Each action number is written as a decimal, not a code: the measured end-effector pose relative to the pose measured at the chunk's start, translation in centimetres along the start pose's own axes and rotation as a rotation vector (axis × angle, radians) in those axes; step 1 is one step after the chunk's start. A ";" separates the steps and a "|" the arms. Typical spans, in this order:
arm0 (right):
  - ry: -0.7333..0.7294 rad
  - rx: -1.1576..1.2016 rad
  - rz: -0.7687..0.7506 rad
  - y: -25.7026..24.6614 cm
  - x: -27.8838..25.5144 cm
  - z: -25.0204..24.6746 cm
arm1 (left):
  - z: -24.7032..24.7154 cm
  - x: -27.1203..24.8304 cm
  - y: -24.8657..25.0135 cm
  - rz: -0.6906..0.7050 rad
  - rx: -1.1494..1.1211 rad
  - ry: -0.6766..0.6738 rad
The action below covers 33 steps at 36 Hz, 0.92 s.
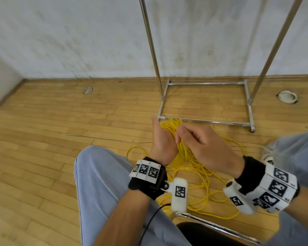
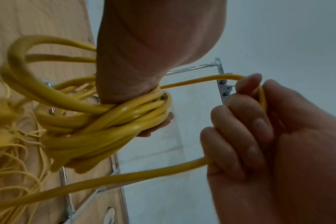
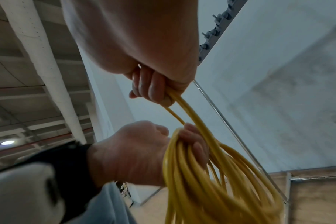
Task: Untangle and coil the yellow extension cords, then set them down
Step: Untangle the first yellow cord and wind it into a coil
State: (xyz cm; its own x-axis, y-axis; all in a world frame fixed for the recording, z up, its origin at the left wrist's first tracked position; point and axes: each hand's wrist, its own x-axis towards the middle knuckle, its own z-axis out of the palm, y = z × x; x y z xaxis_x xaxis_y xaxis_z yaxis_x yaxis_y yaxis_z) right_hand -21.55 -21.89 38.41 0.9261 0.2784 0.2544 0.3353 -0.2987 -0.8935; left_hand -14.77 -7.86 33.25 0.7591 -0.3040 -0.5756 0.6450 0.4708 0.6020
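A bundle of yellow cord loops (image 1: 182,150) hangs from my left hand (image 1: 163,139), which grips it in front of my knees, thumb pointing up. In the left wrist view the coil (image 2: 109,128) is wrapped in that hand's curled fingers. My right hand (image 1: 196,141) is right beside it, fingers curled round a single strand (image 2: 125,177) that leads to the coil. The right wrist view shows the right hand (image 3: 153,89) pinching the strand just above the left hand (image 3: 140,153) and its loops (image 3: 211,181). More loose cord (image 1: 204,194) lies tangled on the wooden floor below.
A chrome garment rack (image 1: 204,83) stands on the floor just beyond the hands, by the white wall. Two round white rings (image 1: 88,90) (image 1: 287,97) lie on the floor. My knees (image 1: 100,174) flank the cord, and a chrome chair frame (image 1: 213,226) is under me.
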 end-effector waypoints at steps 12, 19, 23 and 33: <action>-0.293 0.009 0.194 5.6 -2.1 3.3 | -1.9 -2.0 5.4 0.210 -0.276 -0.038; -0.300 0.039 0.492 12.0 -2.3 1.3 | -3.8 -3.7 7.9 0.239 -0.273 -0.091; -0.246 0.022 0.653 14.7 -2.2 -0.3 | -4.0 -4.4 8.2 0.209 -0.125 -0.145; 0.072 -0.015 0.659 13.0 2.1 -1.6 | -2.5 -3.5 5.2 0.017 0.574 -0.010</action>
State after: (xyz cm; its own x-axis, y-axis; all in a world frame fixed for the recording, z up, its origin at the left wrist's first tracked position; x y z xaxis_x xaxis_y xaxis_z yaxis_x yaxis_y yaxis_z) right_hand -15.00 -26.62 27.94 0.9472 -0.0283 -0.3195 -0.3039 -0.3982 -0.8655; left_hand -14.35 -2.29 37.02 0.7687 -0.3097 -0.5597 0.5750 -0.0488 0.8167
